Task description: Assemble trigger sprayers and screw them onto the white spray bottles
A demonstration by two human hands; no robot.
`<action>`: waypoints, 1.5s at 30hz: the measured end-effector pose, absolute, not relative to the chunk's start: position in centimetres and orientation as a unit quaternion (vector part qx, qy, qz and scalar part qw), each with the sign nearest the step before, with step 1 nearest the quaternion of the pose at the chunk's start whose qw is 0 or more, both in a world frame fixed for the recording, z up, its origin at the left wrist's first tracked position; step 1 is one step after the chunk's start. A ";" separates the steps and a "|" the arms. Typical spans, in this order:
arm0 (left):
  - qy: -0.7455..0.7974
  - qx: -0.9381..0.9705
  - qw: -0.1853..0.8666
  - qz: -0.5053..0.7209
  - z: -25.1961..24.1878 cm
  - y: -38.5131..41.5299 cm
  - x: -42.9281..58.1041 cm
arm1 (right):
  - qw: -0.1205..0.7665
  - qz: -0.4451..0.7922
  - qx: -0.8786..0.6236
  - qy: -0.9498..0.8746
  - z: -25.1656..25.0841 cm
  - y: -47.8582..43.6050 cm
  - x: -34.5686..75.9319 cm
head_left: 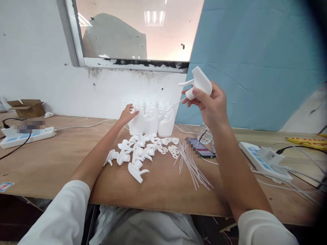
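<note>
My right hand [213, 102] is raised and grips a white trigger spray head [201, 81]. A thin white dip tube [175, 106] runs from the spray head down to the left, its far end in front of the bottles. My left hand [129, 114] is at the left front of a group of white plastic bottles [166, 124], thumb and fingers apart around the top of the nearest one; whether it touches is unclear. Below lie several loose trigger spray heads [138, 151], small white ring washers [173, 151] and a spread of thin white tubes [191, 166].
A phone [201, 148] lies right of the tubes, beside a clear object [205, 134]. Power strips with cables sit at the right [265, 161] and left [28, 136]. An open cardboard box [27, 108] stands at the far left. The wall rises behind the wooden table [63, 153].
</note>
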State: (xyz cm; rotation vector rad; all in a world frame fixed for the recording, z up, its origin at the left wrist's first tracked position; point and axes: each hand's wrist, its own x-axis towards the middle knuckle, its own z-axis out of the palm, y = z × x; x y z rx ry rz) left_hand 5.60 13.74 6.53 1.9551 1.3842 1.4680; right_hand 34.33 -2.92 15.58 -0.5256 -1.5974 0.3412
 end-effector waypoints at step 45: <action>0.258 0.932 0.037 0.251 11.9 -2.2 11.7 | 0.418 0.079 -0.302 -0.853 15.0 -6.6 32.2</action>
